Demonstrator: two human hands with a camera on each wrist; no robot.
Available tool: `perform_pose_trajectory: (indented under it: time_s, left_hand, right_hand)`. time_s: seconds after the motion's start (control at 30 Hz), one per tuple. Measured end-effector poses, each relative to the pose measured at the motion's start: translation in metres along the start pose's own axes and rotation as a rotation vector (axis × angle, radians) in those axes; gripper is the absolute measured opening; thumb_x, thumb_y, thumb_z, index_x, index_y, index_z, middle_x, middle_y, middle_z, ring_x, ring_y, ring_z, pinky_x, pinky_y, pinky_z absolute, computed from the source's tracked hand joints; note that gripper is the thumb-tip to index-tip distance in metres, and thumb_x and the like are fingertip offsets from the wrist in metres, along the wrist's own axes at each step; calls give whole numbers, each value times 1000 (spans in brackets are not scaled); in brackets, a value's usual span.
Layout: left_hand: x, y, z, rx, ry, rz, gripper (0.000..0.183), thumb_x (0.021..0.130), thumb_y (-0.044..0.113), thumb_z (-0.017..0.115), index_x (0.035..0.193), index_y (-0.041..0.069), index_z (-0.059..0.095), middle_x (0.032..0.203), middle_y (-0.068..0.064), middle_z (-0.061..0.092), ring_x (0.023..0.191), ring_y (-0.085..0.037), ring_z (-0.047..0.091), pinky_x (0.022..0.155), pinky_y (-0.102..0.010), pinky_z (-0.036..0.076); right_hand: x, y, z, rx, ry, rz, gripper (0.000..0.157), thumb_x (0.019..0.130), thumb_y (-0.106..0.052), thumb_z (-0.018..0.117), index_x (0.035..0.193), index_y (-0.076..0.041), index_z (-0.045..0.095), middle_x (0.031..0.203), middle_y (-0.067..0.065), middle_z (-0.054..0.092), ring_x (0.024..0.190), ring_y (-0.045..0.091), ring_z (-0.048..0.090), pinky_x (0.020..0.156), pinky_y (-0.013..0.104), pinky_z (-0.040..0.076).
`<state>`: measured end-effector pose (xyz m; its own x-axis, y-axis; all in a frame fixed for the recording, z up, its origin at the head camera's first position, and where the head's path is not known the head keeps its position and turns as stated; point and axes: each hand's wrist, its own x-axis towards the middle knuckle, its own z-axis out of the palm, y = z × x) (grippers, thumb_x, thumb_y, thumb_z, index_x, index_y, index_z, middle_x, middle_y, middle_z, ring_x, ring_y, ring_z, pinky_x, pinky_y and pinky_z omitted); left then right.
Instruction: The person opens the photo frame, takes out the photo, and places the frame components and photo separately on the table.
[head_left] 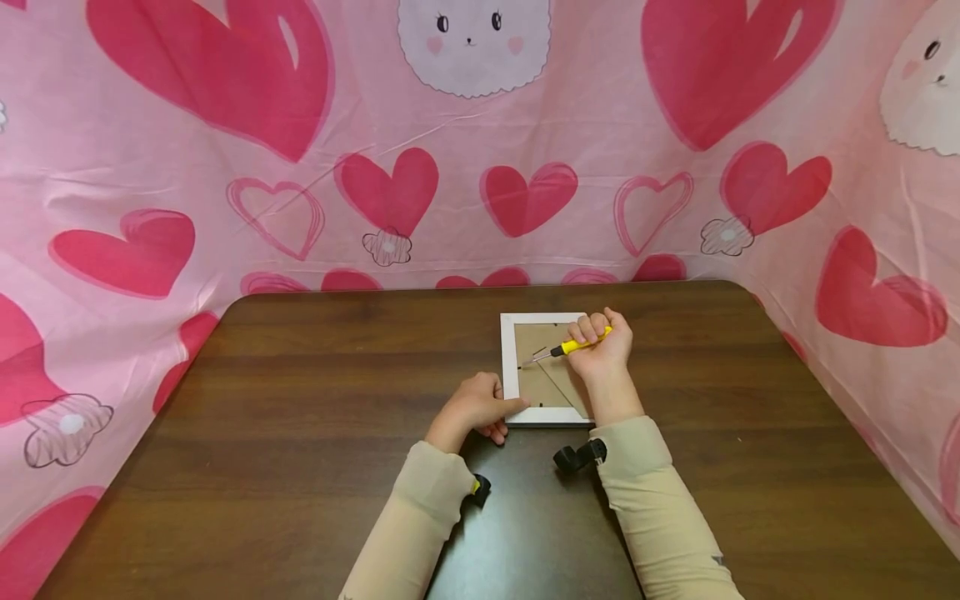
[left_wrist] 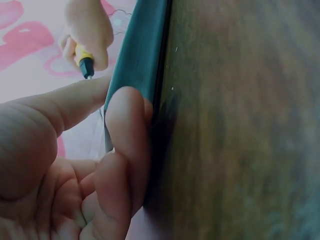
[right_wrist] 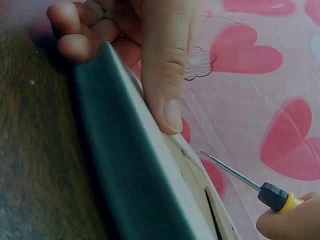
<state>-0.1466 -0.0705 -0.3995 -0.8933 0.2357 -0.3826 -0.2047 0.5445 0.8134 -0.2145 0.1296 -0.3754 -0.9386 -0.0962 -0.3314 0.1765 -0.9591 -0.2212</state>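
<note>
A white picture frame (head_left: 509, 358) lies back side up on the table, its brown backing board (head_left: 531, 387) showing. Small black tabs sit along the board's edges, and a thin slanting line crosses it. My left hand (head_left: 476, 402) grips the near left corner, thumb on top and fingers against the outer side. In my right hand (head_left: 606, 358) is a screwdriver (head_left: 577, 344) with a yellow and black handle. Its metal shaft points left, the tip close over the board near the left-edge tab. The right wrist view shows the screwdriver (right_wrist: 272, 196) tip above the frame's back.
The dark wooden table (head_left: 300, 433) has rounded far corners. Behind it and at both sides hangs a pink cloth (head_left: 465, 133) with red hearts. Black wrist cameras (head_left: 577, 457) stick out from both sleeves, over the table in front of the frame.
</note>
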Motion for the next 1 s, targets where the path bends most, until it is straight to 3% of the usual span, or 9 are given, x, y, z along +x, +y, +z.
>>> perform_pose_trajectory:
  time_s: [0.3, 0.53, 0.77, 1.0]
  left_hand:
    - [2, 0, -6, -73, -80, -15, 36, 90, 31, 73, 80, 7, 48, 55, -7, 63, 41, -13, 61, 43, -21, 47]
    - [8, 2, -11, -9, -148, -14, 37, 92, 36, 69, 77, 6, 52, 53, -7, 64, 41, -13, 62, 42, -22, 48]
    - [14, 6, -11, 69, -161, -30, 44, 88, 45, 73, 73, 9, 52, 51, -9, 64, 42, -14, 62, 42, -24, 49]
    - [15, 11, -14, 63, -204, -73, 41, 90, 43, 72, 78, 9, 52, 52, -9, 65, 44, -14, 64, 43, -23, 48]
  right_hand:
    - [5, 2, -7, 7, -14, -32, 63, 105, -31, 30, 45, -10, 26, 39, 0, 28, 38, 14, 23, 47, 22, 17]
    - [7, 4, -9, -12, -22, -17, 64, 104, -31, 29, 44, -10, 25, 40, 0, 27, 38, 14, 23, 46, 22, 18]
    - [9, 6, -11, -16, -19, -29, 64, 104, -31, 29, 44, -10, 25, 38, 0, 28, 39, 14, 22, 47, 23, 18]
    - [10, 8, -14, 0, 12, -59, 64, 104, -31, 28, 43, -11, 27, 38, -1, 27, 38, 14, 23, 48, 24, 19]
